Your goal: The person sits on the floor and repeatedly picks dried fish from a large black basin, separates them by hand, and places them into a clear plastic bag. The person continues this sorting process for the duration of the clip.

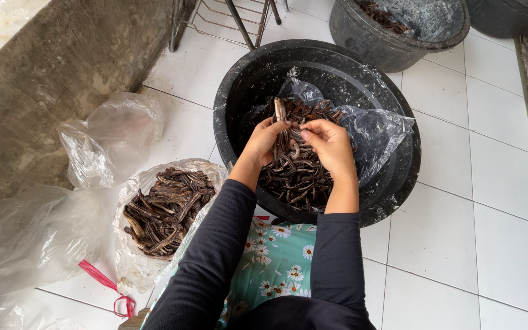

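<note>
Both of my hands work over a large black tub [245,85] lined with a clear plastic bag and heaped with dark dried pods [294,177]. My left hand [265,139] pinches one long brown pod [280,113] that sticks up from its fingers. My right hand [328,142] is closed on the lower part of that same pod, fingertips meeting those of the left. Black sleeves cover my forearms.
A clear bag [154,208] full of the same pods sits on the white tile floor at my left, beside empty crumpled bags [111,137] and a concrete wall [50,79]. A second black tub [398,27] stands behind, next to a metal rack [227,18].
</note>
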